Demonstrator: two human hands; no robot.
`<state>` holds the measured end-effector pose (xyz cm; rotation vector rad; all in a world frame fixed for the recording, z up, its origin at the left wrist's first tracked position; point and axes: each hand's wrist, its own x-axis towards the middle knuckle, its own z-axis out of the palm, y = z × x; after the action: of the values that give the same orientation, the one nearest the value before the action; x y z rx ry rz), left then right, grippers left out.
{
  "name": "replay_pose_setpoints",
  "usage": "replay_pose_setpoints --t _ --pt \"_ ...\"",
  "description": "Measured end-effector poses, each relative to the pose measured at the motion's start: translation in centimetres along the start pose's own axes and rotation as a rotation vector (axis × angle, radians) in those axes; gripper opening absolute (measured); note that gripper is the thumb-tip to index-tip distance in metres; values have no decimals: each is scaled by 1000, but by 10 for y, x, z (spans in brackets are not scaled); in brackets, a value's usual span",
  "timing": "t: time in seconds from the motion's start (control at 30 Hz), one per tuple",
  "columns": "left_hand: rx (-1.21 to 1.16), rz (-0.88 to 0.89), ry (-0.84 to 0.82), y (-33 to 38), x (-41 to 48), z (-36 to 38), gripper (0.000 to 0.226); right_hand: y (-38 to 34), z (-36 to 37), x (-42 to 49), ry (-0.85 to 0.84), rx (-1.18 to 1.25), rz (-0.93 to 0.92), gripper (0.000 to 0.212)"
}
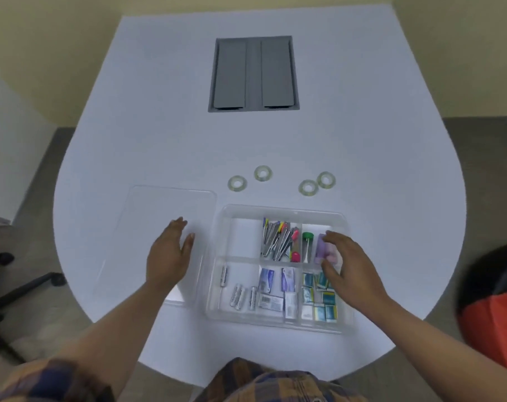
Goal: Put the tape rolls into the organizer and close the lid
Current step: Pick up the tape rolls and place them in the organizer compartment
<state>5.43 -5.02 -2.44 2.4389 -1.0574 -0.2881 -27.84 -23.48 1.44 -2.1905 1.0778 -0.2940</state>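
Observation:
Several clear tape rolls lie flat on the white table behind the organizer: one, another, and a touching pair. The clear organizer stands open, with its top-left compartment bare. Its clear lid lies flat to the left. My left hand rests on the lid, fingers apart. My right hand hovers over the organizer's right compartments, fingers spread, holding nothing that I can see.
The organizer holds pens and clips, a green-capped tube, a purple item, batteries and small packets. A grey cable hatch is set into the table far back. An office chair base stands left.

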Motion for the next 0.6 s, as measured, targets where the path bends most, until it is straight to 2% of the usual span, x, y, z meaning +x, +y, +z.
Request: replay_pose_setpoints --t 0.17,0.3,0.43,0.6 --pt "47 53 -92 -24 13 10 48 -9 -1 34 47 -60 33 30" --pt "165 119 -257 -34 19 24 70 -14 -8 69 28 -110 31 27" --pt "213 132 -407 -40 21 39 86 -14 -14 106 20 -148 119 25" --pt "219 101 -462 -47 22 49 93 -5 -15 150 -16 -198 217 24"
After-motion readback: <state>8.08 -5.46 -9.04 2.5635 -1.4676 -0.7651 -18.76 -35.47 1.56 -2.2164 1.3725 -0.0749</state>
